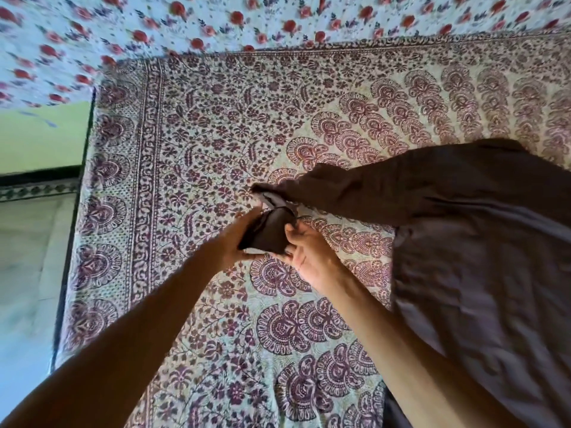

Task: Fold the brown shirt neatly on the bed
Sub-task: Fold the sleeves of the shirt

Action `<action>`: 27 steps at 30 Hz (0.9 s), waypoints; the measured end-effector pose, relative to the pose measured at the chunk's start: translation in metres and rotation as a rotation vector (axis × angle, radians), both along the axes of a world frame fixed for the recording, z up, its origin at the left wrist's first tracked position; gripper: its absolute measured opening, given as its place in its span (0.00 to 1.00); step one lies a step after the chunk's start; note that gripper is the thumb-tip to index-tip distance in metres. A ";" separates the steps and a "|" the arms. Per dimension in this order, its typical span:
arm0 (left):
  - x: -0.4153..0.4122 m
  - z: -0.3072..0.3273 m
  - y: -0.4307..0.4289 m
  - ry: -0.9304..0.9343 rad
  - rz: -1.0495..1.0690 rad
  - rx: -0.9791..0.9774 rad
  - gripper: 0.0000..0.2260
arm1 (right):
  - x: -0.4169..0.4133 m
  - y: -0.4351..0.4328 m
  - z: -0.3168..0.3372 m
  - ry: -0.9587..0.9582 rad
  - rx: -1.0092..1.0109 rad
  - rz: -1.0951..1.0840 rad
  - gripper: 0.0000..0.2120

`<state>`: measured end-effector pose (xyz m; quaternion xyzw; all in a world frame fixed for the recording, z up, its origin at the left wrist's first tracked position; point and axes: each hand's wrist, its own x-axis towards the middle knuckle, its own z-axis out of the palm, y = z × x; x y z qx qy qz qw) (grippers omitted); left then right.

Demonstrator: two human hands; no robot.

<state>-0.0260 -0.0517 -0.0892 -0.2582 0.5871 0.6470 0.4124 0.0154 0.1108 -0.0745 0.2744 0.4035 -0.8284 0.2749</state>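
Note:
The brown shirt [482, 248] lies spread over the right side of the bed, its body running down the right edge of the view. One long sleeve stretches leftward toward the middle. My left hand [238, 242] grips the sleeve's cuff end [268, 230] from the left. My right hand [309, 257] pinches the same cuff from the right, fingers curled into the fabric. The cuff is bunched and lifted slightly off the bed between both hands.
The bed is covered by a cream sheet with a maroon floral print [191, 156]. A white cloth with red roses [216, 23] lies along the far side. The bed's left edge [71, 242] drops to a pale floor and a green wall.

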 end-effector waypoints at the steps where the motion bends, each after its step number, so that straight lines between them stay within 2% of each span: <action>1: -0.004 0.003 -0.006 -0.017 -0.040 0.068 0.23 | 0.003 0.000 0.000 -0.015 -0.045 0.073 0.07; 3: -0.012 0.014 -0.013 0.058 -0.127 0.028 0.18 | 0.011 0.001 -0.003 0.031 0.179 0.345 0.11; 5: -0.020 0.019 -0.025 0.358 -0.228 -0.317 0.10 | 0.015 0.002 -0.006 0.070 0.485 0.478 0.09; 7: -0.027 0.026 -0.045 0.799 -0.417 -0.766 0.13 | 0.012 0.004 -0.008 0.036 0.624 0.365 0.05; 8: -0.028 0.032 -0.056 0.955 -0.491 -0.888 0.16 | 0.007 0.005 -0.010 -0.012 0.610 0.297 0.05; 9: -0.029 0.039 -0.069 1.022 -0.541 -0.930 0.17 | 0.002 0.004 -0.010 -0.062 0.556 0.240 0.06; 11: -0.035 0.046 -0.093 0.952 -0.605 -0.848 0.19 | -0.009 -0.003 -0.010 -0.113 0.456 0.171 0.10; 13: -0.044 0.043 -0.112 0.768 -0.652 -0.758 0.23 | -0.021 -0.017 -0.010 -0.119 0.437 0.106 0.15; 16: -0.054 0.023 -0.133 0.617 -0.576 -0.929 0.28 | -0.036 -0.037 -0.015 -0.167 0.513 0.009 0.16; 19: -0.063 0.010 -0.146 0.645 -0.554 -1.016 0.23 | -0.048 -0.052 -0.025 -0.288 0.421 -0.111 0.13; 22: -0.079 0.008 -0.152 0.569 -0.686 -1.069 0.17 | -0.054 -0.059 -0.033 -0.416 0.348 -0.274 0.07; 25: -0.090 0.010 -0.149 0.497 -0.863 -1.174 0.16 | -0.054 -0.066 -0.039 -0.424 0.374 -0.332 0.02; 27: -0.092 0.008 -0.148 0.511 -0.803 -1.238 0.15 | -0.049 -0.073 -0.041 -0.378 0.420 -0.358 0.04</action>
